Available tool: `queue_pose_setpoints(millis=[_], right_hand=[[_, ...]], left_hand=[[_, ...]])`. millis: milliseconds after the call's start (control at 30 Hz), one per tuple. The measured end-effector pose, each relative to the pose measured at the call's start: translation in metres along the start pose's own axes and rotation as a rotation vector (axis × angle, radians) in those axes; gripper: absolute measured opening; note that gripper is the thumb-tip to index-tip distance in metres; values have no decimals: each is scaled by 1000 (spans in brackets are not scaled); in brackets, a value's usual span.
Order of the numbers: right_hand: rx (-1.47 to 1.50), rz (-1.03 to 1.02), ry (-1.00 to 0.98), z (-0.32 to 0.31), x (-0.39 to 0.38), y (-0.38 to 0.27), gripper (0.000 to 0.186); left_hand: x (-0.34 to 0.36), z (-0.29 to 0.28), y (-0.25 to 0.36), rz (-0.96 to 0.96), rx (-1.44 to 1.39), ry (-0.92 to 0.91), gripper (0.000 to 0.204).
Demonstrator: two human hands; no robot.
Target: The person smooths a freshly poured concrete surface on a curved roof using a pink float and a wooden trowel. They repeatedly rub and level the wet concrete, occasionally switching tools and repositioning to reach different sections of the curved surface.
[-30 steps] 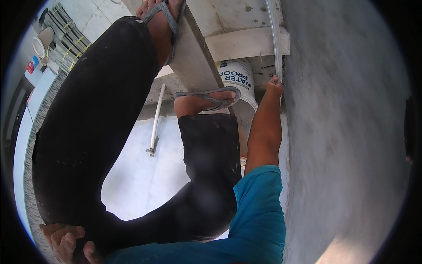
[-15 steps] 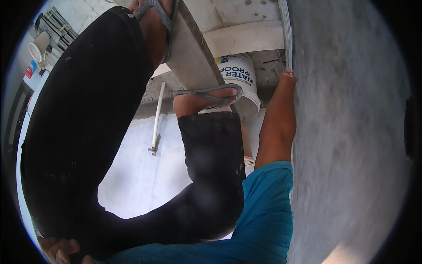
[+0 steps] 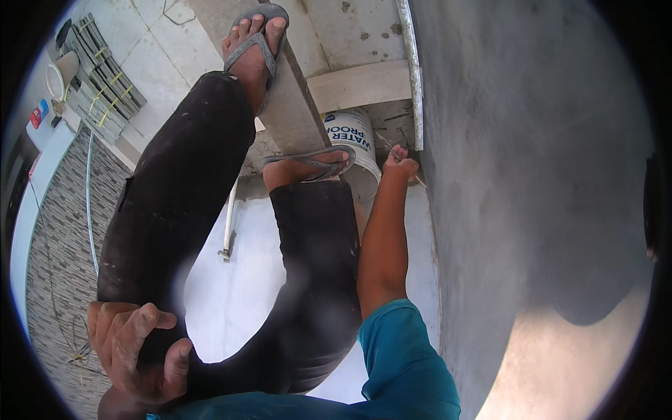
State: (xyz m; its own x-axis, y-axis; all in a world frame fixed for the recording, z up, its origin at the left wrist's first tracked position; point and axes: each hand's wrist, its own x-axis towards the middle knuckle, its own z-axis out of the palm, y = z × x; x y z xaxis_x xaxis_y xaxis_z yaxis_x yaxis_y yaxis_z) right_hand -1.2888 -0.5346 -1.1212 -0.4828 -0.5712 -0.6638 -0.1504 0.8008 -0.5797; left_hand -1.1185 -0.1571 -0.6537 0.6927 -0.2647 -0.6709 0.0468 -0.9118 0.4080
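Observation:
My right arm reaches forward along the wall, its hand [image 3: 400, 164] closed on a thin rod [image 3: 420, 180]. Beside and beyond that hand stand a white bucket [image 3: 350, 131] with printing and a long metal strip [image 3: 413, 77] along the wall's edge; the strip and hand appear apart. My left hand [image 3: 140, 339] is at the lower left, over my dark trouser leg [image 3: 164, 210], fingers apart and slightly bent, holding nothing I can see. My feet, in grey flip-flops [image 3: 266, 63], rest on a narrow plank or beam [image 3: 301, 108].
A grey plastered wall [image 3: 525, 175] fills the right side. A white pipe [image 3: 227, 231] lies below the beam. Bundled grey strips [image 3: 105, 56], a cream container [image 3: 63, 73] and a counter edge [image 3: 45, 168] with mosaic facing are at the left.
My right hand has moved left and down, away from the metal strip, and the rod now shows in it. My left hand has risen further into view. The whole view has shifted slightly.

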Motion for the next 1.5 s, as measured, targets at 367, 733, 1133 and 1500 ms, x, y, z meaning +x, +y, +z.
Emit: queue_pose_setpoints(millis=[367,733,1133,1500], right_hand=[[-309,170,-482,132,-126,79,41],[-979,-364,-585,59,-119,28,34],[-1604,-909,-969,-108,-289,-106,23],[-574,-590,-936,33,-543,-217,42]], left_hand=[[11,5,0,-33,-150,174,49],[-1,2,-9,-152,-241,242,44],[8,10,-3,-199,-332,254,32],[-16,22,-3,-411,-544,335,31]])
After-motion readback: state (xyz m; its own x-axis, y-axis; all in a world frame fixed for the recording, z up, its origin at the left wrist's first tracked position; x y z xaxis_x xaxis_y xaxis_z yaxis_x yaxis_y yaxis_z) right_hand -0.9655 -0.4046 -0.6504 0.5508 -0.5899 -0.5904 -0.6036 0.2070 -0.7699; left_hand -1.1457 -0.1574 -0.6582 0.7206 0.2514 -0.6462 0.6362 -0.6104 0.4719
